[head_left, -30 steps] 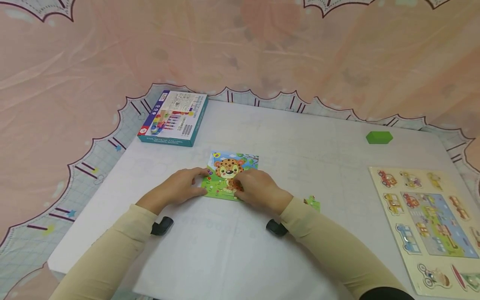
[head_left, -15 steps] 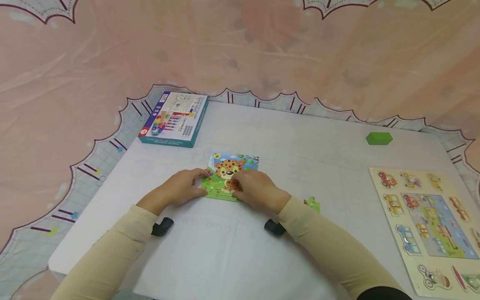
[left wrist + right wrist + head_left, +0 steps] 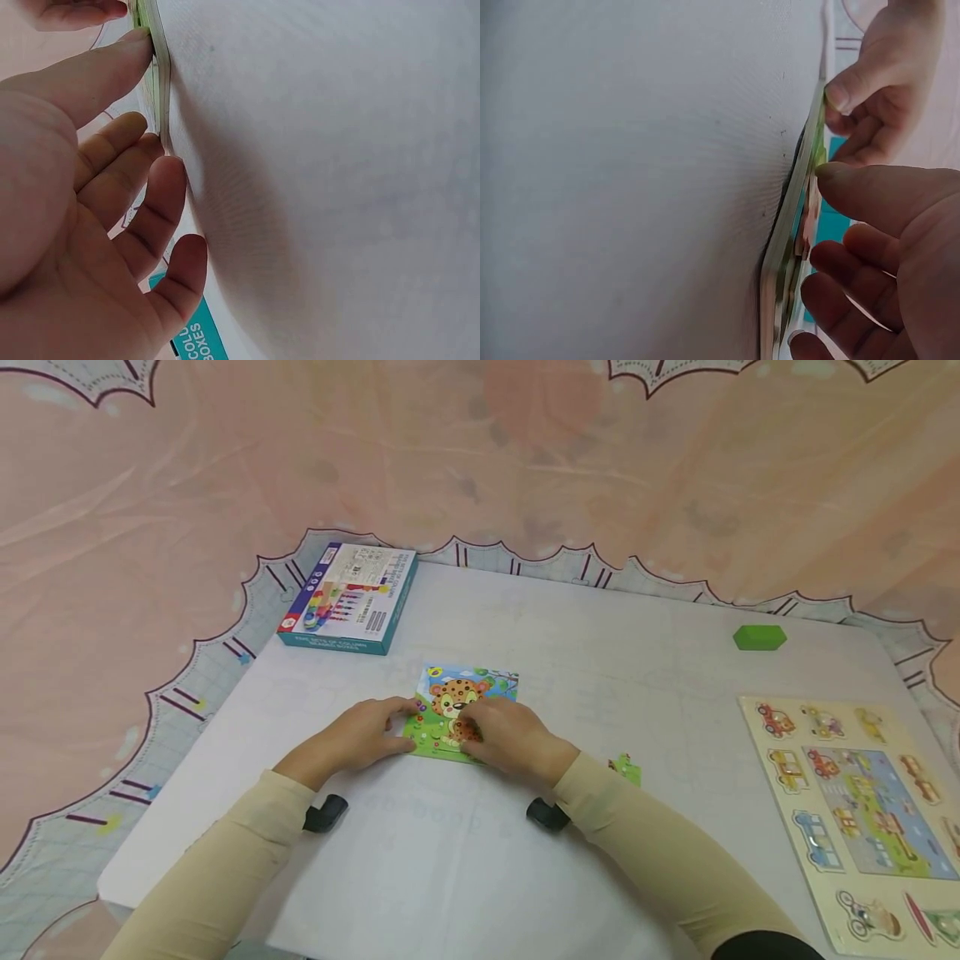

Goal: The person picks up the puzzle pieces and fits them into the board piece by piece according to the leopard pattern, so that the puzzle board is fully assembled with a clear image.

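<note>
A small jigsaw puzzle [image 3: 435, 735] with a leopard on green grass lies flat on the white table. My left hand [image 3: 352, 732] touches its left edge, thumb near the lower corner and fingers loosely bent along the side. Over the lower right part is my right hand [image 3: 517, 735], its thumb and index fingertips pinching at a puzzle piece [image 3: 808, 225] on the board. That hand covers the puzzle's right side, and most of the piece is hidden in the head view. A loose green puzzle piece [image 3: 628, 772] lies to the right, beside the right sleeve.
A boxed toy [image 3: 348, 597] lies at the back left. Toward the back right is a green block [image 3: 760, 637]. A wooden vehicle puzzle board [image 3: 780, 827] lies along the right side. A patterned curtain [image 3: 480, 460] hangs behind the table.
My right hand has shifted very slightly left over the puzzle. The left hand stays at the puzzle's left edge, and the loose piece has not moved on the table.
</note>
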Motion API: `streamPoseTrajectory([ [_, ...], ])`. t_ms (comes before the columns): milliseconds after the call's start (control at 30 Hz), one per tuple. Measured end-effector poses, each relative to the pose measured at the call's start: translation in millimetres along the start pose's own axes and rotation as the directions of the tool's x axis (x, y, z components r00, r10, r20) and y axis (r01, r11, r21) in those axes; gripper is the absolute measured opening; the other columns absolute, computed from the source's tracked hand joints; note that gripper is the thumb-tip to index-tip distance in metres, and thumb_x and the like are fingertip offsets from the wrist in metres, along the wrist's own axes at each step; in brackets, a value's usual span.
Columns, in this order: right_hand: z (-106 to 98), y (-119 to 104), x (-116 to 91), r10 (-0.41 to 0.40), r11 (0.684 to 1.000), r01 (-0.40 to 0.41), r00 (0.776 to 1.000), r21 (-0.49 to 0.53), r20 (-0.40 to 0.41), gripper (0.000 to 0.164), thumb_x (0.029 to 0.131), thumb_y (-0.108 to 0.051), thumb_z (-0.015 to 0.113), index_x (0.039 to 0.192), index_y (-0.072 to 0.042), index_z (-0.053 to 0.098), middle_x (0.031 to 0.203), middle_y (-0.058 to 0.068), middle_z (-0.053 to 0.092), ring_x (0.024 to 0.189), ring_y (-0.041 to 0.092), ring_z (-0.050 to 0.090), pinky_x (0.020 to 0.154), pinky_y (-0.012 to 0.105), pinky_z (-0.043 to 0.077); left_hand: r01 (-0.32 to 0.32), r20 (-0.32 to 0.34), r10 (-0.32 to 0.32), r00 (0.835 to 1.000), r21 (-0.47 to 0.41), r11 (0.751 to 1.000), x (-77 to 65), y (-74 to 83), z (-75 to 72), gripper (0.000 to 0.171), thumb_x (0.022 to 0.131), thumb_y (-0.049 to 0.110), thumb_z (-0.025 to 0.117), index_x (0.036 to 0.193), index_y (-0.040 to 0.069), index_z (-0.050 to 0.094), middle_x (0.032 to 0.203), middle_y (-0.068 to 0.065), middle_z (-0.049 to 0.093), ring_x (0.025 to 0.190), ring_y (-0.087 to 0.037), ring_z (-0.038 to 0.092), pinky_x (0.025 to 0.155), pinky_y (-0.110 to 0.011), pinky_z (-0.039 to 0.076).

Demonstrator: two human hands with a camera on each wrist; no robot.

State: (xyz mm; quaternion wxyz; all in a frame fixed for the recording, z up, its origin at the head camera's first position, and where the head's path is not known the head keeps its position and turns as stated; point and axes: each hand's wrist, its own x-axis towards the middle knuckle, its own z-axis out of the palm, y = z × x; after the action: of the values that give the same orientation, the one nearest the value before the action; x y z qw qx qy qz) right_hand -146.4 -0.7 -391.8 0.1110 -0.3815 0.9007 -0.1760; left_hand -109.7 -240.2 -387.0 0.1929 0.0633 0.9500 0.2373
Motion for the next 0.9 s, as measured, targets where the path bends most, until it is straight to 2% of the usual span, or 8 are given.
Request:
streamPoseTrajectory([
  [400, 0.4, -3.4, 5.1, -0.01, 1.0, 0.01, 1.0, -0.015, 0.01, 0.021, 0.092, -0.027, 0.071, 0.104, -0.011, 0.065, 0.089, -0.002, 0.058, 0.086, 0.019, 0.055, 0.077, 0.035, 0.047, -0.01, 0.003, 0.01, 1.0, 0.004, 1.0, -0.7, 0.4, -1.2, 0.058, 0.092, 0.028, 0.073, 0.144, 0.011, 0.054, 0.123, -0.012, 0.061, 0.1, -0.027, 0.055, 0.086, -0.046, 0.048],
  [900, -3.4, -3.4, 2.9, 0.015, 1.0, -0.016, 0.999, 0.011, 0.043, 0.027, 0.093, -0.027, 0.072, 0.113, -0.01, 0.068, 0.105, 0.001, 0.066, 0.098, 0.02, 0.06, 0.086, 0.037, 0.05, -0.008, 0.002, 0.008, 1.0, 0.012, 1.0, 0.4, 0.0, -1.2, 0.059, 0.092, 0.029, 0.074, 0.144, 0.011, 0.053, 0.11, -0.009, 0.062, 0.095, -0.026, 0.053, 0.081, -0.042, 0.046],
])
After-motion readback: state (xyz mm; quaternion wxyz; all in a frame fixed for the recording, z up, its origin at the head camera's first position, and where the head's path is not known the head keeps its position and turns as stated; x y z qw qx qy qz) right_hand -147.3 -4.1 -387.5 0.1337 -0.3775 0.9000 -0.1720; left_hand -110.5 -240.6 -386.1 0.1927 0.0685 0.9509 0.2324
